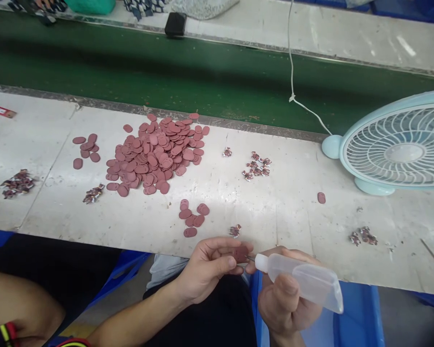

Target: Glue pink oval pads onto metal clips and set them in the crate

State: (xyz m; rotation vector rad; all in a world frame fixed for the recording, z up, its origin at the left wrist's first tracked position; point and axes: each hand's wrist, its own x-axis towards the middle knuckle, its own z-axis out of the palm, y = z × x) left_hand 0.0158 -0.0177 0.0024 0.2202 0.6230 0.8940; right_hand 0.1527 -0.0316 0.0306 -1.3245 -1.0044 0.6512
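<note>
Near the table's front edge, my left hand [208,270] pinches a dark red oval disc [241,254] between thumb and fingers. My right hand [289,299] is wrapped round a translucent squeeze bottle [305,279], tilted so that its thin nozzle touches or nearly touches the disc. Just beyond my left hand lies a small brown-and-white figure [235,230]. A small group of red oval discs [191,220] sits a little further left, and behind it spreads a large heap of the same discs [155,154].
A pale blue fan [401,149] stands at the right, its white cord [292,72] crossing the green belt [220,79]. Small figures lie in clusters [256,166] on the white table [296,212]. Another person's arm [21,308] is at lower left, and a blue bin [361,313] stands below.
</note>
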